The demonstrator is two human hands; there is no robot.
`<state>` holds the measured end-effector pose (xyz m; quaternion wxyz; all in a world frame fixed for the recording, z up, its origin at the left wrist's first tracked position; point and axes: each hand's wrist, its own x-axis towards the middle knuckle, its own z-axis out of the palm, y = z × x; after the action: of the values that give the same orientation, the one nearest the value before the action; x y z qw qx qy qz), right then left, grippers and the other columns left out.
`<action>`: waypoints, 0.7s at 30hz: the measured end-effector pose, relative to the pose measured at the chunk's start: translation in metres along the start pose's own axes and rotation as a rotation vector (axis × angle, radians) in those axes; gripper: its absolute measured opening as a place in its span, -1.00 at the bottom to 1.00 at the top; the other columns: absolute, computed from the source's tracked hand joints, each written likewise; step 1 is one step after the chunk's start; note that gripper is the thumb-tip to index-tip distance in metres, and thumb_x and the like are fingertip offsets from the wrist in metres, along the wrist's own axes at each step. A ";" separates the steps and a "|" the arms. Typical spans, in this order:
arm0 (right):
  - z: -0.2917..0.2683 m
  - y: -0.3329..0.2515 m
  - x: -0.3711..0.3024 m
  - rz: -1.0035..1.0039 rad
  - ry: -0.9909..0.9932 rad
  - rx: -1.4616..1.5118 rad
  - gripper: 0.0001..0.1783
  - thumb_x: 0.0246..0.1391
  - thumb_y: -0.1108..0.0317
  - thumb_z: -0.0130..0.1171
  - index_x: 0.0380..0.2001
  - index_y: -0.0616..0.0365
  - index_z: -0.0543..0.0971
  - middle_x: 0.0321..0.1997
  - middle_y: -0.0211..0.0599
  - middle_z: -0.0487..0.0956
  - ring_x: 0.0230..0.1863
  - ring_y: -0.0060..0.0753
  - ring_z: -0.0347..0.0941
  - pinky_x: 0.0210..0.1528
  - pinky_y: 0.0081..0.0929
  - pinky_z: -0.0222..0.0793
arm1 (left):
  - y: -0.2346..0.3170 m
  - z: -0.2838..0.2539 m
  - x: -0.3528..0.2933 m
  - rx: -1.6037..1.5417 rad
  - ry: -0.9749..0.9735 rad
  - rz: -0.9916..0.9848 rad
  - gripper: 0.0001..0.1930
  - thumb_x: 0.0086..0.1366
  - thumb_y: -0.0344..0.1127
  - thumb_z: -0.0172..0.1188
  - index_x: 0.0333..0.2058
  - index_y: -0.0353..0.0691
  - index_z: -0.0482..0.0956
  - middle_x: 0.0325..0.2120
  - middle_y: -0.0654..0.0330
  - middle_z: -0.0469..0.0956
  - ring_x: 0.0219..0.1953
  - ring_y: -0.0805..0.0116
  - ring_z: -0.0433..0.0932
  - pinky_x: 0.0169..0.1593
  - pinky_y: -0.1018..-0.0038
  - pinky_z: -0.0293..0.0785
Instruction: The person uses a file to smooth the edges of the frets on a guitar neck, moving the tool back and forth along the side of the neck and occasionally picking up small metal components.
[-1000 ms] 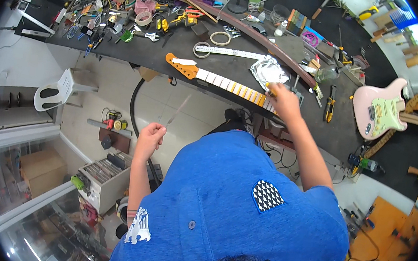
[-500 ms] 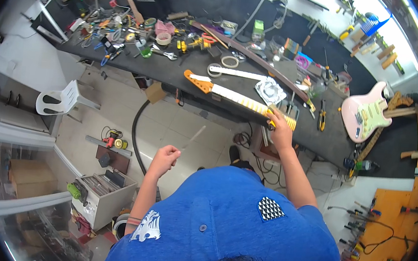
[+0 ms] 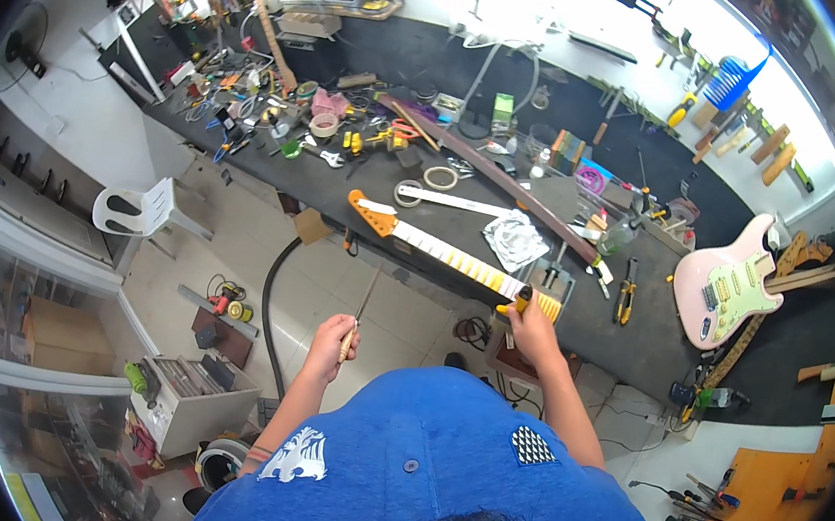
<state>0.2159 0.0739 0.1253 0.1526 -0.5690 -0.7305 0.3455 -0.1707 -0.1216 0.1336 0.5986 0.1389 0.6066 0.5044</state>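
Overall, the long dark workbench (image 3: 572,321) runs diagonally across the view, its far end crowded with tools too small and tangled to identify one by one. At the right end lies a pink electric guitar body (image 3: 727,285), its lower edge running off the bench. Near the bench's front edge lies the detached guitar neck (image 3: 439,248), orange headstock pointing left, pale fretboard running right; its heel end is covered by the right hand (image 3: 530,327). Behind it lie a crumpled white cloth (image 3: 515,240), a white strip (image 3: 463,203) and a ring of tape (image 3: 440,177). The right hand is closed around a yellow-and-black tool handle (image 3: 519,298) at the heel of the neck; the tool's working end is hidden, so its type cannot be determined. The left hand (image 3: 332,345) is off the bench, over the tiled floor, clamped on the wooden handle of a slender file (image 3: 363,306) whose blade points up toward the bench without touching it. The two hands are well apart. The person's blue shirt (image 3: 418,462) blocks the lower centre. Compared with the earlier frame, the right hand has slid from the cloth to the neck's heel, and the left hand has risen nearer to the bench.
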 end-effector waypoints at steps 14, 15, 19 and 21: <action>-0.085 0.214 0.031 0.225 -0.003 -0.544 -0.59 0.45 0.09 0.18 0.12 0.12 0.38 -0.19 0.10 0.80 -0.06 0.23 0.75 0.11 0.15 0.50 | -0.015 0.104 0.004 -0.061 0.035 -0.029 -0.78 0.64 -0.14 0.13 -0.07 -0.18 0.53 -0.52 0.22 0.51 -0.61 0.45 0.41 -0.50 0.47 0.36; -0.083 0.221 0.038 0.230 -0.023 -0.549 -0.58 0.44 0.09 0.20 0.14 0.12 0.40 -0.17 0.09 0.80 -0.05 0.23 0.76 0.15 0.21 0.46 | -0.015 0.105 0.003 -0.057 0.040 -0.027 -0.78 0.64 -0.14 0.13 -0.07 -0.18 0.53 -0.52 0.22 0.51 -0.61 0.45 0.41 -0.50 0.47 0.36; -0.072 0.234 0.057 0.220 -0.058 -0.549 -0.56 0.43 0.09 0.23 0.15 0.13 0.40 -0.14 0.09 0.80 -0.01 0.24 0.74 0.17 0.21 0.45 | -0.014 0.109 -0.002 -0.082 0.106 -0.007 -0.78 0.64 -0.13 0.13 -0.06 -0.17 0.52 -0.52 0.22 0.50 -0.62 0.44 0.40 -0.50 0.47 0.36; -0.068 0.234 0.070 0.238 -0.059 -0.554 -0.56 0.40 0.11 0.29 0.13 0.12 0.42 -0.03 0.05 0.78 0.09 0.19 0.70 0.23 0.18 0.43 | -0.015 0.110 -0.005 -0.099 0.122 0.005 -0.78 0.64 -0.13 0.13 -0.06 -0.17 0.52 -0.53 0.22 0.49 -0.62 0.44 0.40 -0.50 0.47 0.36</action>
<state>0.4066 0.1893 0.0032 -0.0715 -0.6603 -0.7292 0.1648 -0.0678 -0.0827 0.1497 0.5652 0.0796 0.6160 0.5430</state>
